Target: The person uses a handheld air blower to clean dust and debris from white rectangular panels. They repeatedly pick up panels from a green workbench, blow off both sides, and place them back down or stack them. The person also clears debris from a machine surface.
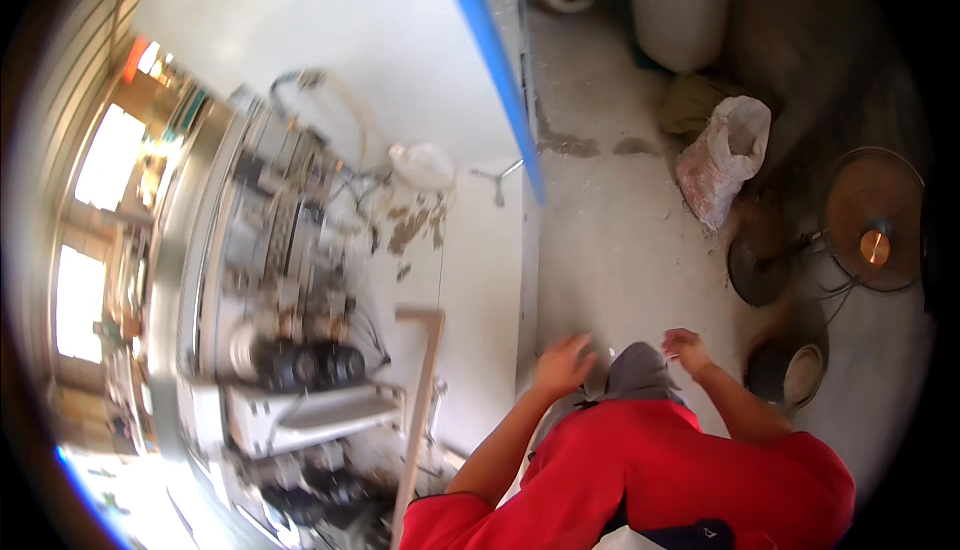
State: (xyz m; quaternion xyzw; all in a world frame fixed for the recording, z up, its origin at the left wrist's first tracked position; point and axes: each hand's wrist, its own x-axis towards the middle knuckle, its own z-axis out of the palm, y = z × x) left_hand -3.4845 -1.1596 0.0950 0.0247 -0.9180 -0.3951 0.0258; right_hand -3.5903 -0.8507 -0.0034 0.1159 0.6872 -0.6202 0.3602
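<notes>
My left hand (566, 365) is held in front of my body with its fingers spread and nothing visible in them. It hangs close to the edge of a white machine bed (480, 320), apart from it as far as I can tell. My right hand (686, 350) is raised on the other side of my grey-clad leg (640, 375), its fingers loosely bent and apart, and no object shows in it. Both hands are slightly blurred. To the left of my left arm stands a beige bent bar (422, 380).
A machine with black motors (305, 365) and cables fills the left. A white panel with a blue edge (490, 50) rises ahead. On the floor at right are an open woven sack (722, 160), a round fan (873, 220) and a dark round container (790, 370).
</notes>
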